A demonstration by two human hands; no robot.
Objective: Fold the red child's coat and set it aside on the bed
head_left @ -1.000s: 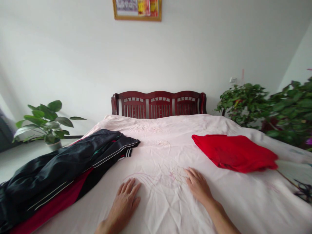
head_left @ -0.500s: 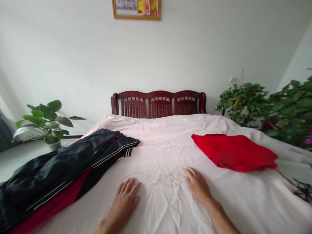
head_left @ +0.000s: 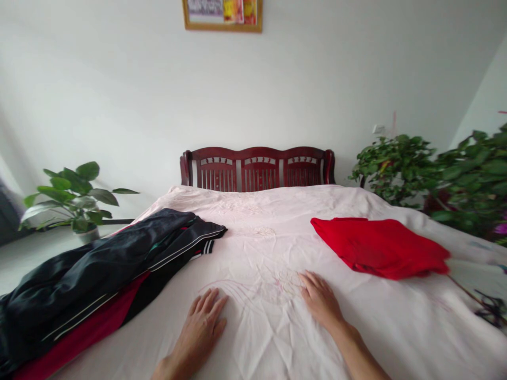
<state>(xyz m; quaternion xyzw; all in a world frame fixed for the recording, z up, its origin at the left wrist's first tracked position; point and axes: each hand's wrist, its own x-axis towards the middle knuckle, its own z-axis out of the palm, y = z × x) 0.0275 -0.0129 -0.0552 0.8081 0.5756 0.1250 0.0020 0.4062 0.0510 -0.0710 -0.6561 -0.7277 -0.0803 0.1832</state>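
My left hand (head_left: 204, 322) lies flat, palm down, on a pale pink bedsheet (head_left: 261, 322), its fingers stretched out and holding nothing. To its right, my right hand (head_left: 320, 300) rests on the same sheet with the fingers extended, also holding nothing. Wrinkles run through the fabric between the two hands. Dark tracksuit clothes (head_left: 95, 264) with white piping and a crimson panel are spread along the left side of the bed, apart from my left hand. A folded red garment (head_left: 380, 247) lies on the sheet beyond my right hand, not touched by it.
A dark red wooden headboard (head_left: 259, 166) stands at the far end against the wall. One potted plant (head_left: 79, 200) is on the floor at left; leafy plants (head_left: 400, 163) crowd the right side. Black cords (head_left: 491, 309) lie at the right edge. A framed picture (head_left: 222, 16) hangs above.
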